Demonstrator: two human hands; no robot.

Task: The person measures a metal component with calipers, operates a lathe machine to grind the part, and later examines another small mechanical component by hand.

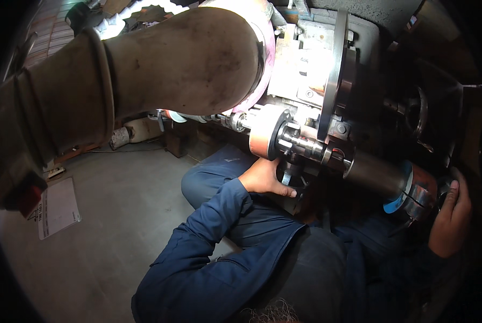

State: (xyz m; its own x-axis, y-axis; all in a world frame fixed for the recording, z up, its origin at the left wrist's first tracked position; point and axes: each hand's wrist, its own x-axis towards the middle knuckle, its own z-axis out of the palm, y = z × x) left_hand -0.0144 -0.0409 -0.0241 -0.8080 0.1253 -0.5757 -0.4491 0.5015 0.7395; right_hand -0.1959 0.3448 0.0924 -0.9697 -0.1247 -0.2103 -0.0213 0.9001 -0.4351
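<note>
A long shaft assembly slants down to the right in front of my body. My left hand (266,178) is under its orange and black collar (263,135), beside a dark fitting below a bright steel coupling (305,145). The left thumb stretches to the right; the other fingers are mostly hidden by the collar and fitting. A grey cylinder (374,175) leads to a split ring clamp (421,195) with a blue edge. At the clamp's outer end, my right hand (452,218) curls its fingers round a part in shadow, thumb pointing up.
A thick, dull metal elbow pipe (181,64) with a raised rib fills the upper left. Behind the shaft stand a brightly lit machine block (300,70) and a flat steel disc (335,75) on edge. A white printed sheet (59,209) lies on the grey floor (117,231).
</note>
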